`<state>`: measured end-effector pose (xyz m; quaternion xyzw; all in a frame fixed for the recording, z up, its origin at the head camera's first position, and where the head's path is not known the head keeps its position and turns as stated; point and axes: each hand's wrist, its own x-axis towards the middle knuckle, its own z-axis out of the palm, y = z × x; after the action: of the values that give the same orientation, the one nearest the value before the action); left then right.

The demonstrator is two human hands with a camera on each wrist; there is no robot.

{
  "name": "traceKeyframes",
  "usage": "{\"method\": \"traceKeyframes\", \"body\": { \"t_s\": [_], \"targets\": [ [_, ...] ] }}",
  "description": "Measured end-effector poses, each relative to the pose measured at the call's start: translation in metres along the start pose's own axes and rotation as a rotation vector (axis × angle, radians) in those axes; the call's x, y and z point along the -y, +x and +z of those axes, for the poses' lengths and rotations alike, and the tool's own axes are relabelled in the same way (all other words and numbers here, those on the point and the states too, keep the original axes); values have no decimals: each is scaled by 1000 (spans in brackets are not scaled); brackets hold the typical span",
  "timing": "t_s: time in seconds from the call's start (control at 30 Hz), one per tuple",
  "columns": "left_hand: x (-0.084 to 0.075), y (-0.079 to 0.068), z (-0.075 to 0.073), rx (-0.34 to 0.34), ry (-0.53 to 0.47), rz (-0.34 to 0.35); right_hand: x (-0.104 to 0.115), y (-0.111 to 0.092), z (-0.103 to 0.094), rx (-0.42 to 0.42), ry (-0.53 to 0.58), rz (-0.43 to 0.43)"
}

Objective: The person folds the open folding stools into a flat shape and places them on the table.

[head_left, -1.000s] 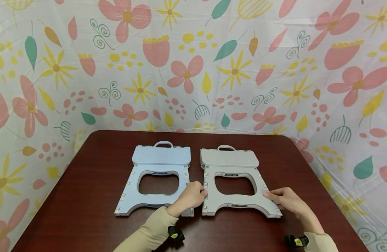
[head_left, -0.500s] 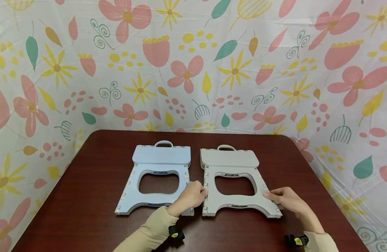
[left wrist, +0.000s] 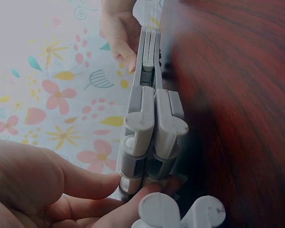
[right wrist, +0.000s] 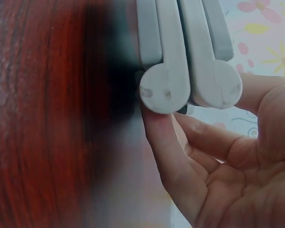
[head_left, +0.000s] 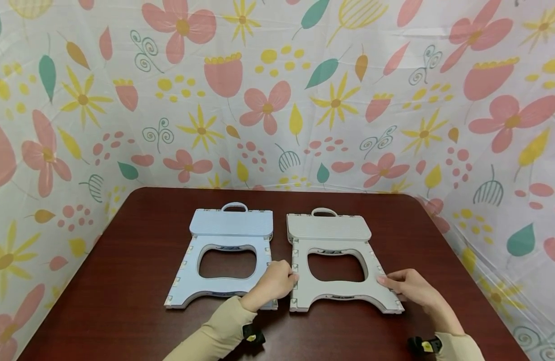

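Two folding step stools lie folded flat, side by side, their carry handles toward the wall. The grey-white stool (head_left: 333,288) is on the right, the light blue stool (head_left: 232,223) on the left. My left hand (head_left: 275,278) pinches the grey-white stool's left edge, thumb on top and fingers beneath; its forearm passes over the blue stool's lower right leg. On the opposite edge, my right hand (head_left: 413,286) holds the grey-white stool with the thumb above. The right wrist view shows fingers (right wrist: 164,137) under the rounded leg ends (right wrist: 166,88). Two folded layers show edge-on in the left wrist view.
Both stools lie on a dark red-brown wooden table (head_left: 124,260) with rounded far corners. A white curtain (head_left: 277,100) printed with flowers and leaves surrounds its back and sides. Black straps (head_left: 252,335) with cameras sit at both wrists.
Both hands keep their hold at the same edges of the grey-white stool, which stays in place. The head view tilts very slightly.
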<state>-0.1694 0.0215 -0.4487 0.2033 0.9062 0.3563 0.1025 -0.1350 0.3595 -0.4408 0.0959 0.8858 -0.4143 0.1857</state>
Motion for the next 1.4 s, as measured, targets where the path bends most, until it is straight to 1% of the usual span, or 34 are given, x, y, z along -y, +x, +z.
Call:
{"method": "traceKeyframes", "body": {
  "t_s": [0.23, 0.37, 0.5, 0.77, 1.03, 1.27, 1.4],
  "targets": [
    [1, -1, 0, -11, 22, 8, -1, 0, 1, 1, 15, -12],
    [0, -1, 0, -10, 17, 10, -3, 0, 1, -3, 19, -35],
    [0, -1, 0, -31, 38, 26, -4, -1, 1, -19, 23, -42],
    [1, 1, 1, -13, 50, 0, -2, -3, 2, -62, 20, -30],
    [0, -1, 0, -7, 47, -1, -1, -5, 3, -86, -17, -7],
    [0, -1, 1, -8, 56, 6, 2, -6, 1, -94, -80, 11],
    [-1, -1, -1, -17, 50, 3, 4, -7, 0, -115, -123, 23]
  ]
}}
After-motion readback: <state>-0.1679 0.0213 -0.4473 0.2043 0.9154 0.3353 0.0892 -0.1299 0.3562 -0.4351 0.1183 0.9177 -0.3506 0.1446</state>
